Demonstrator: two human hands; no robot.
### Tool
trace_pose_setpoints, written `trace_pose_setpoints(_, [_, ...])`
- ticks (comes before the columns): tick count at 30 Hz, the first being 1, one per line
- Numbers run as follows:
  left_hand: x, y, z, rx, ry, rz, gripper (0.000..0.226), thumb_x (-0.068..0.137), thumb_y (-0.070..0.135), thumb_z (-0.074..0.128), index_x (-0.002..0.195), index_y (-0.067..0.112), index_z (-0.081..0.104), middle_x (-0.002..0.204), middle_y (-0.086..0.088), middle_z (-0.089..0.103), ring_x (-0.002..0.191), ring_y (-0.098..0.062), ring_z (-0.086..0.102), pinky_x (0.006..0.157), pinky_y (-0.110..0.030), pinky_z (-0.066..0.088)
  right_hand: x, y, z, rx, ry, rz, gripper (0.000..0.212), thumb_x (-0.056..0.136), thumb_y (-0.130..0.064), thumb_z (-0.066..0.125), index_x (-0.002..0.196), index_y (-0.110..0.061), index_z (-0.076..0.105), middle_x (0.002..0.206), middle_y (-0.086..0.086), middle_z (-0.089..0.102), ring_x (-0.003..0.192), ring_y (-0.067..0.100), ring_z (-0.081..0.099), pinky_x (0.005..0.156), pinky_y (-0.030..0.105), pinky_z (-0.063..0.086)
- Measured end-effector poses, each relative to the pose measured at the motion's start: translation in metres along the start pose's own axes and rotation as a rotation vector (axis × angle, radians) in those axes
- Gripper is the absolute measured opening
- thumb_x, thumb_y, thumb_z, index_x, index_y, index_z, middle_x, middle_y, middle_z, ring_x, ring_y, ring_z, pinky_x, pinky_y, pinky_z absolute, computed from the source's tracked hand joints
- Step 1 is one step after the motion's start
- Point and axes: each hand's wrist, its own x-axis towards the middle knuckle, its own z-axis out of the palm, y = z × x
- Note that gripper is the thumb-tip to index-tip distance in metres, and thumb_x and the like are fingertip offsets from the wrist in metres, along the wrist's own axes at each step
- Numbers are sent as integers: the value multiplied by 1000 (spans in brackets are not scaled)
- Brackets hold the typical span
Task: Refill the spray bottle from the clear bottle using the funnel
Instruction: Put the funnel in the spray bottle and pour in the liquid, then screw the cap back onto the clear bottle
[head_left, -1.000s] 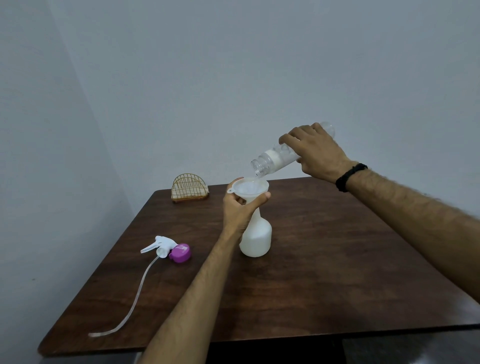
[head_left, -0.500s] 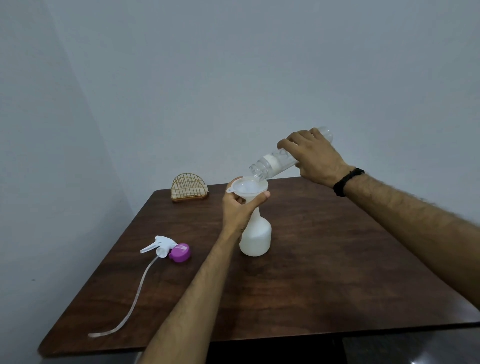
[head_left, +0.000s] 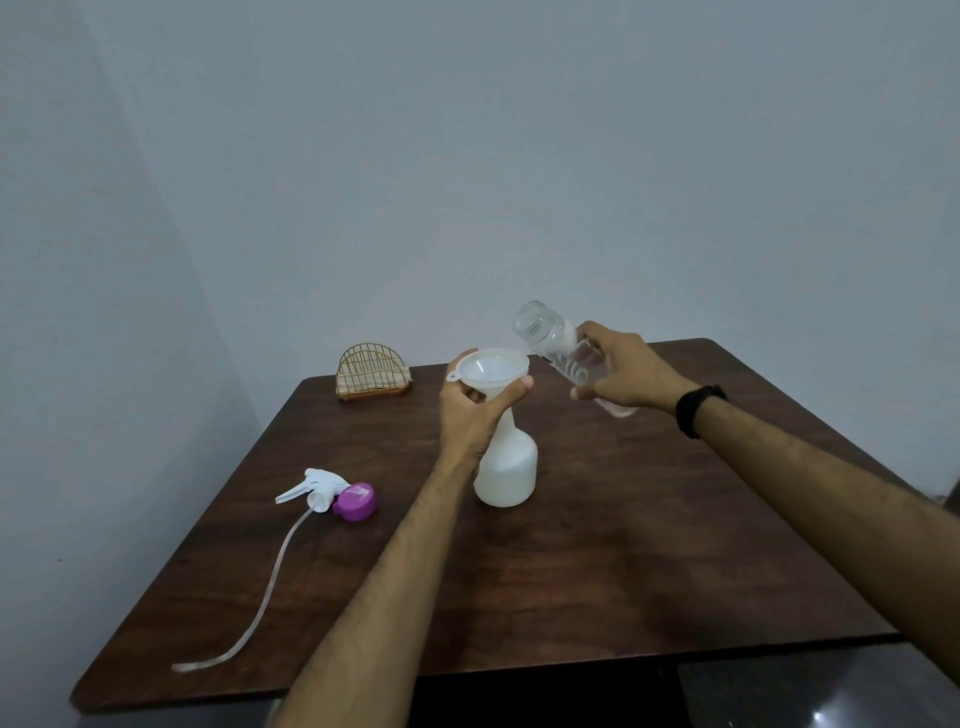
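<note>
White and purple, the spray head (head_left: 332, 493) with its tube lies on the left of the wooden table (head_left: 649, 561). At centre, the left hand (head_left: 475, 415) grips the funnel (head_left: 493, 371) seated in the spray bottle (head_left: 506, 467). Just right, the right hand (head_left: 623, 374) holds the clear bottle (head_left: 550, 338), mouth tilted up beside the funnel.

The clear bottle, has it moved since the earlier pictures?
Yes. The clear bottle has swung from mouth-down over the funnel to mouth-up, and dropped to the funnel's right, in the right hand.
</note>
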Motion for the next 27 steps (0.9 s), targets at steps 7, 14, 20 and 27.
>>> trace_pose_setpoints(7, [0, 0, -1, -20, 3, -27, 99, 52, 39, 94, 137, 8, 52, 126, -10, 66, 119, -23, 64, 103, -46, 52, -30, 23, 32, 547, -53, 177, 58, 68, -11, 90, 116, -23, 59, 108, -1, 73, 97, 13, 73, 94, 41, 57])
trace_pose_setpoints(14, [-5, -4, -7, 0, -24, -56, 88, 60, 8, 96, 135, 13, 50, 124, 1, 67, 109, 0, 66, 88, -19, 55, -46, 38, 62, 677, -13, 211, 60, 68, -7, 90, 116, -27, 59, 106, -1, 73, 102, 16, 72, 87, 35, 59])
trace_pose_setpoints(20, [-20, -17, -50, 237, -82, -135, 95, 62, -10, 83, 141, 17, 39, 124, -3, 61, 117, -15, 60, 94, -36, 55, -55, 44, 70, 660, 33, 198, 61, 68, -17, 91, 116, -33, 57, 110, -6, 72, 101, 8, 71, 91, 41, 58])
trace_pose_setpoints(27, [-36, -20, -133, 1186, 47, -212, 64, 79, 21, 76, 139, 18, 54, 139, -7, 55, 129, -26, 51, 104, -41, 46, -61, 38, 81, 662, 134, 189, 52, 73, -18, 87, 108, -43, 56, 110, -10, 70, 102, 7, 69, 94, 44, 56])
